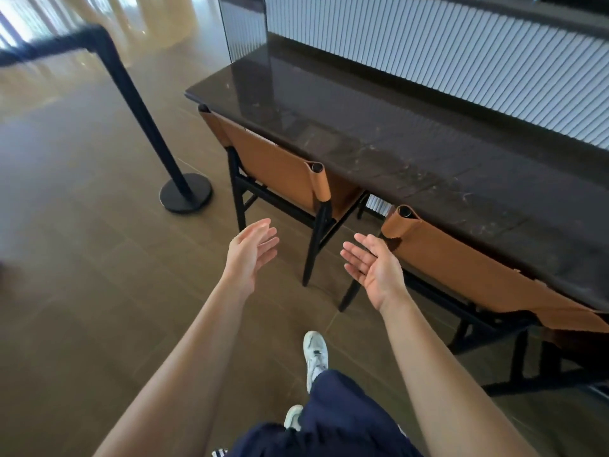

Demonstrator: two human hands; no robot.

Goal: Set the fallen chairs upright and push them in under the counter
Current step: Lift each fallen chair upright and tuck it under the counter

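Two chairs with tan leather backs and black frames stand upright at a dark stone counter [379, 133]. The left chair [273, 166] has its seat under the counter's left end. The right chair [468, 265] is tucked in too, its backrest close against the counter edge. My left hand [252, 253] and my right hand [374, 265] hover in front of the gap between the chairs, palms facing each other, fingers straight, holding nothing and touching neither chair.
A black stanchion post [141, 113] with a round base [185, 196] stands on the brown tiled floor left of the chairs, a belt running off to the left. A white ribbed wall panel [461, 57] rises behind the counter. My feet in pale sneakers [315, 357] are below.
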